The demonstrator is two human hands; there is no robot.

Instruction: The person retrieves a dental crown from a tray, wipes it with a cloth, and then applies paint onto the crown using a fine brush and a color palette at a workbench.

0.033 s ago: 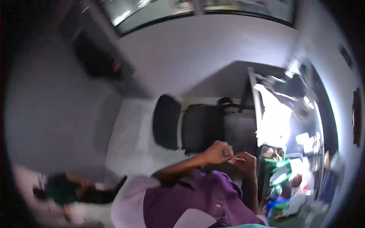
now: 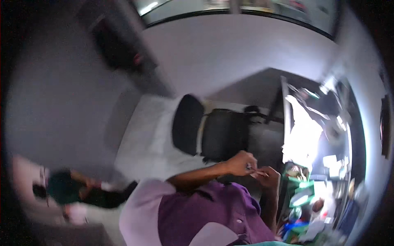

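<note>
My left hand (image 2: 242, 163) and my right hand (image 2: 267, 178) meet in front of my purple shirt, with their fingers closed around a small, thin, pale item (image 2: 257, 172) between the fingertips. It is too blurred to name. Something small and dark shows at my left fingers, but I cannot tell what it is. Just beyond my hands stands a black office chair (image 2: 223, 135).
A brightly lit, cluttered desk (image 2: 286, 121) runs along the right, with papers and green trays (image 2: 301, 199). A white wall (image 2: 246, 45) under a window faces me. At the lower left is a blurred figure, apparently a person in dark green (image 2: 65, 184).
The view has turned slightly, so the chair, desk and window sit further right in the picture. My hands are still together, a little further right.
</note>
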